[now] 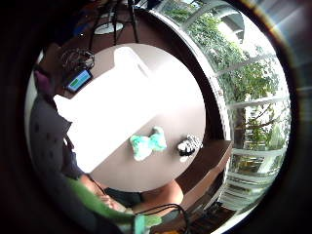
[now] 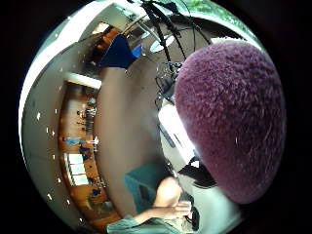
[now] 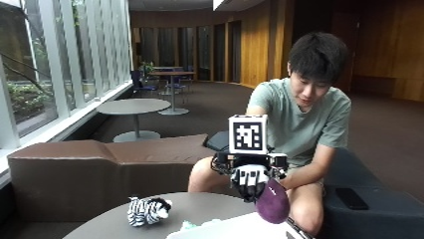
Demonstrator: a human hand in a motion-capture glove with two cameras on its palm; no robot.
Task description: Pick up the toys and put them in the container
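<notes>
Windows and dark wood panelling ring the lounge where you sit behind a round bench (image 3: 199, 201), low in the outside frame. Your gloved right hand (image 3: 250, 178) hangs at the centre of that frame, above the bench's near edge, fingers curled down around the top of a purple plush toy (image 3: 271, 201) that dangles below them. In the thumb-side palm view that toy fills most of the right half, so it sits right against your palm; holding it from above lets it drop straight once you let go.

Just beneath the toy, at the bottom centre of the outside frame, lies the pale rim of the white container (image 3: 232, 226); the little-finger-side view shows it as a bright white box (image 1: 114, 114) covering the middle of the bench. You appear to be carrying the purple toy over it, ready to lower.

Farther out, a zebra toy (image 3: 148, 210) sits at the lower left of the outside frame, and a teal plush toy (image 1: 147, 143) lies near it, beside the container. Both, I judge, remain to be collected.
</notes>
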